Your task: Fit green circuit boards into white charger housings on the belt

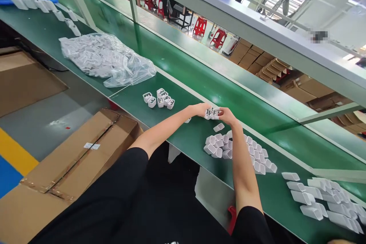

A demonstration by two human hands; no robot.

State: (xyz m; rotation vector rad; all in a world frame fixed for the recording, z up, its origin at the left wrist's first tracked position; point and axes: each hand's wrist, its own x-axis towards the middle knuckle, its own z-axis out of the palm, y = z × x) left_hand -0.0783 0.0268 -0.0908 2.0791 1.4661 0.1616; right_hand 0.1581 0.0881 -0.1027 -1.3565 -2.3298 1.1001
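Note:
Between my two hands is a small cluster of white square plastic housings (211, 113), their open ends facing me and dark parts showing inside. My left hand (201, 109) grips the cluster from the left, and my right hand (227, 115) has its fingers curled round the right side. One loose white housing (219, 127) lies just below my right hand. Another one, mostly hidden, peeks out under my left wrist. Left of my hands stands a small group of similar housings (160, 101) with dark insides. Many white housings (216, 145) lie packed around and behind my right forearm.
A clear plastic bag (114, 57) full of small white parts lies on the green bench (183, 137) further left. More white housings (311, 198) are spread at the right end. A shelf rail (228, 15) runs above. Cardboard boxes (85, 152) stand on the floor at left.

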